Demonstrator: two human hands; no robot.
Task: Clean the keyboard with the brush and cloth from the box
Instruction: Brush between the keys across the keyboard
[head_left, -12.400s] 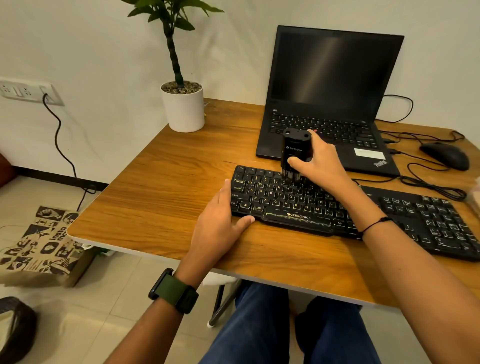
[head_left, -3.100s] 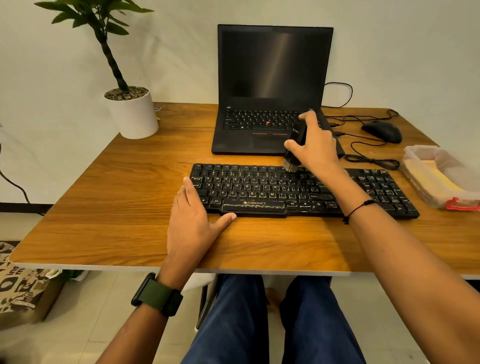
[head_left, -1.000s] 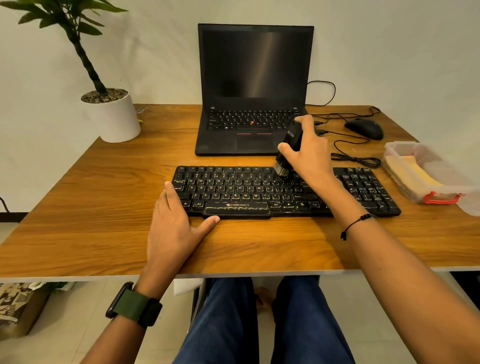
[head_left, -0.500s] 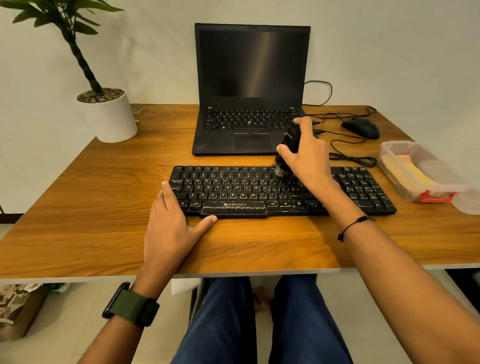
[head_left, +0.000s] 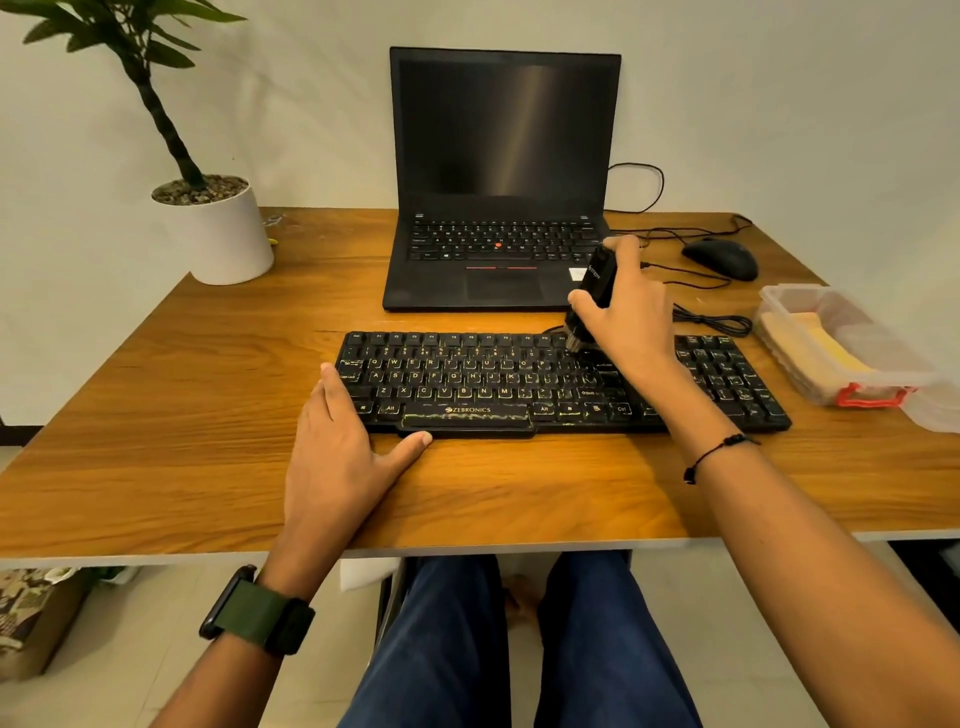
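Centre frame, the right hand (head_left: 626, 317) grips a light, stiff-bodied brush (head_left: 592, 296) by its barrel, soft bristles on the keyboard (head_left: 467, 384); the left hand (head_left: 343, 452) lies flat, steadying its lower-left corner.

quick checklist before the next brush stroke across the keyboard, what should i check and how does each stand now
1. Brush gripped firmly: ok, the right hand is curled round its black body.
2. Bristles on the keys: ok, the tip meets the keyboard at its upper rows, right of the letters.
3. Keyboard braced: ok, the left hand lies flat at its left front corner, thumb along the front edge.
4. Stroke path free: ok, nothing lies on the keys.
5. Cloth ready for later: ok, a yellow cloth lies in the open box.
6. Loosened dust: cannot tell, too small to see.
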